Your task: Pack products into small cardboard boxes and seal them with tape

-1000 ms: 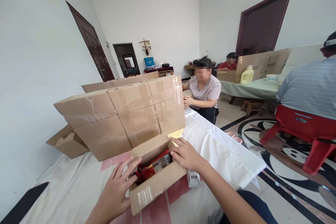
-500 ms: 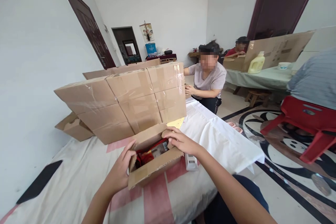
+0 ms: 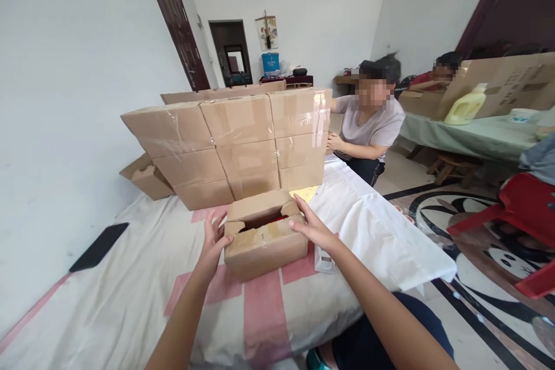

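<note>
A small cardboard box (image 3: 264, 254) sits on the cloth-covered table in front of me. Its near flap is folded down over the opening, and the far flap stands up. A dark gap between them shows a bit of red inside; the other contents are hidden. My left hand (image 3: 212, 240) grips the box's left end, thumb on the near corner and fingers behind. At the right end, my right hand (image 3: 310, 225) is closed on the box, with its thumb on the near flap and fingers toward the far side. A white plastic object (image 3: 324, 260) lies beside the box, partly covered.
Taped cardboard boxes (image 3: 247, 147) form a wall behind the small box. An open carton (image 3: 150, 179) and a black flat object (image 3: 99, 247) are at left. Across the table crouches a person (image 3: 368, 121), hands at the wall's edge. A red chair (image 3: 524, 208) stands right.
The near flap has been folded inward, covering most of the red contents. Both hands have shifted along the box ends. My view has turned to the right.
</note>
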`<action>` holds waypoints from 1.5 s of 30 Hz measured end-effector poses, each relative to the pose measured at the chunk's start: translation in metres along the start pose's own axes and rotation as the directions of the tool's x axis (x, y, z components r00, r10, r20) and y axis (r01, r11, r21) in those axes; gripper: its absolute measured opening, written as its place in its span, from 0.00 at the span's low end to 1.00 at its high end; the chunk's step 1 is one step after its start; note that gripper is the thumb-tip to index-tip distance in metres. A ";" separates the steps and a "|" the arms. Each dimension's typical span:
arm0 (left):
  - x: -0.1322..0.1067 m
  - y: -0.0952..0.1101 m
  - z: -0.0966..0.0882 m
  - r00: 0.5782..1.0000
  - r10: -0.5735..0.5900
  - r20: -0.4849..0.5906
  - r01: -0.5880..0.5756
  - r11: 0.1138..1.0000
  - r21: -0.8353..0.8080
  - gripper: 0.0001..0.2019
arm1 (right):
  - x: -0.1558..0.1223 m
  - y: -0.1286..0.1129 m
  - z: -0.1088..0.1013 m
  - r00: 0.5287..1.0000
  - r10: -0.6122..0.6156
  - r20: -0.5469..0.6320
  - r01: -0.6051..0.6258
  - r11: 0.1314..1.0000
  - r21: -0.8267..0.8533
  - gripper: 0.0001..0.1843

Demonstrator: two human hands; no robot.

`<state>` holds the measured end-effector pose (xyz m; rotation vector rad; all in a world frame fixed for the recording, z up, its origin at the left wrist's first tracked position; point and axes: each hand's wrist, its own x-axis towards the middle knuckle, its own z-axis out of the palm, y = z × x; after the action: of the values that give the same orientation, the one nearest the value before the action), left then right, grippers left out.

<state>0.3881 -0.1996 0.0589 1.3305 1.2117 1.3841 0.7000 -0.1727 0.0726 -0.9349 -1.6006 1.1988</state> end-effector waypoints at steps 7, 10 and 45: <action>-0.005 0.026 -0.005 0.930 0.264 0.256 -0.351 0.844 0.405 0.23 | 0.009 0.000 -0.003 0.967 -0.211 -0.144 0.200 0.976 -0.086 0.28; -0.010 0.047 -0.007 0.873 0.201 0.445 -0.465 0.618 0.633 0.15 | -0.002 -0.012 -0.015 0.947 -0.271 -0.173 0.222 0.940 -0.258 0.22; -0.085 -0.027 0.204 0.440 0.323 0.838 -0.574 0.819 -0.014 0.07 | -0.055 -0.018 -0.049 0.744 0.633 -0.214 -0.475 0.726 0.498 0.13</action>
<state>0.5969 -0.2607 0.0104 2.2878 0.3786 0.6902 0.7621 -0.2142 0.0845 -1.3215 -0.7053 1.5810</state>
